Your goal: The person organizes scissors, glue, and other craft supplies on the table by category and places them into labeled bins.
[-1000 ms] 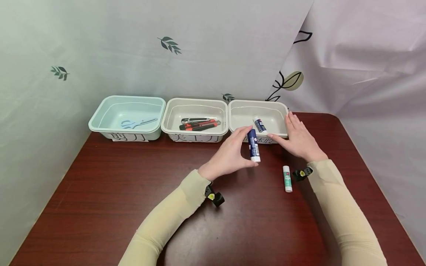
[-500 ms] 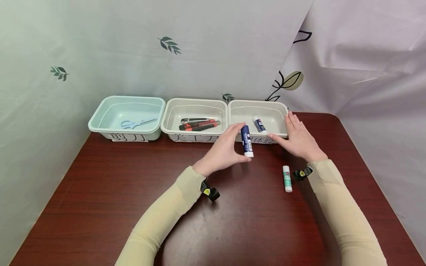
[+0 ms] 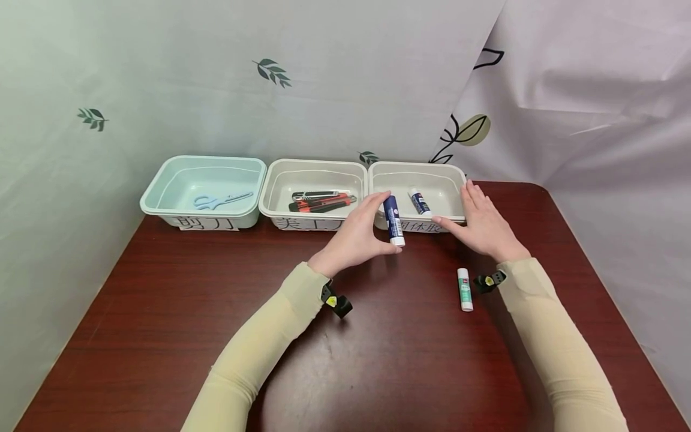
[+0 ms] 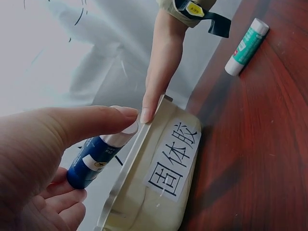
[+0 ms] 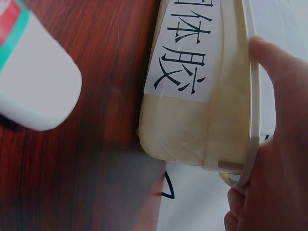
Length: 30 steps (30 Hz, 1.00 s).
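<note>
My left hand pinches a dark blue glue stick with a white end between thumb and fingertips. In the left wrist view the thumb presses the white end of this blue glue stick. It is held up in front of the right-hand plastic bin, overlapping its front rim in the head view. My right hand grips the corner of that bin, thumb on the front rim and fingers along the right side. In the right wrist view the thumb lies at the rim of the bin. Another blue glue stick lies inside.
A white-and-green glue stick lies on the dark red table near my right wrist. To the left stand a beige bin with several box cutters and a light blue bin with blue scissors. A fabric backdrop hangs behind.
My left hand has moved left and a little farther away, carrying the blue glue stick. The right hand stays at the corner of the bin.
</note>
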Motion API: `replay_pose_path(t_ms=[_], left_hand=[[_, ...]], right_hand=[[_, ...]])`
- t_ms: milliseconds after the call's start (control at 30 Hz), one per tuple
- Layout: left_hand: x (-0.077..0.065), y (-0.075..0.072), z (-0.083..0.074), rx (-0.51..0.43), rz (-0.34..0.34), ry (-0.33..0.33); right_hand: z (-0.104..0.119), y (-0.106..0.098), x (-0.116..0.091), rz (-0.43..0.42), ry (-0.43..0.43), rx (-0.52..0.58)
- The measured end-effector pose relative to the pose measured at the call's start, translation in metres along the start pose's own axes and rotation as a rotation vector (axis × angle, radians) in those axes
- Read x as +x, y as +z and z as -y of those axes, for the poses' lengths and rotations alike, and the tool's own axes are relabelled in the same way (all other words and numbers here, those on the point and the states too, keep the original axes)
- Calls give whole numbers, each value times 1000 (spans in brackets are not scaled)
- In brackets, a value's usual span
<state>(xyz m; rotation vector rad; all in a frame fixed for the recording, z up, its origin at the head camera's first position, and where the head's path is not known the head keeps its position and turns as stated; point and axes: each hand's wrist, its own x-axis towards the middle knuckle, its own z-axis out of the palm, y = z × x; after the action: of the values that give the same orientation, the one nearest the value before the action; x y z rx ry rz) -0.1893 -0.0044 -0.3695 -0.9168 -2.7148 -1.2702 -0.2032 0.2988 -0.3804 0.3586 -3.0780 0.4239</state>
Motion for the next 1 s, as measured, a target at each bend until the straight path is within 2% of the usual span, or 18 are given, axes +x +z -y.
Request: replay_pose_path(t_ms=[367, 633, 833, 1000], left_hand=[[20, -10, 3, 19, -14, 0], [41, -25, 0, 63, -29, -5], [55, -34, -2, 62, -15, -32], [68, -40, -5, 65, -15, -25]], right_hand=[[1, -2, 0, -17, -4, 0], [2, -1, -1, -7, -2, 2], [2, -1, -1, -6, 2, 6], [2, -2, -1, -6, 2, 4]])
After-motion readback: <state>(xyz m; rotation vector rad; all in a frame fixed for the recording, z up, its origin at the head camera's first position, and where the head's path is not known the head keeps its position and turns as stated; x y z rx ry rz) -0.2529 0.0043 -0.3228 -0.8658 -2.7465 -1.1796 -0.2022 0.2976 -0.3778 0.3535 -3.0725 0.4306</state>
